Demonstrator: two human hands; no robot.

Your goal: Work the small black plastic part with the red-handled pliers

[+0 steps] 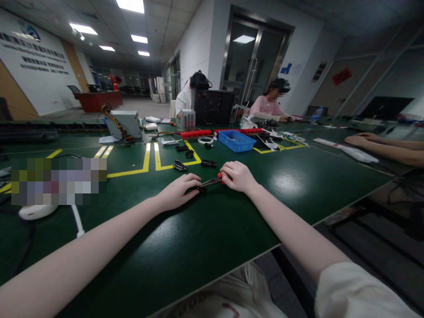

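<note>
Needle-nose pliers (210,181) with red-orange handles are gripped in my right hand (237,177), jaws pointing left. My left hand (177,192) rests low over the green table, fingers closed around a small black part (200,189). The pliers' tips meet that part at my left fingertips; its exact kind is too small to tell. Just beyond my hands lie two other black pieces, one rough-edged (180,165) and one elongated (208,163). Farther off are more small black pieces (189,153).
A blue plastic bin (236,142) stands beyond my right hand. Metal power supply boxes (125,124) and red strips (196,134) line the table's far side. Two people wearing headsets sit opposite; another person's forearms (387,145) rest at the right, beside a long white object (346,150).
</note>
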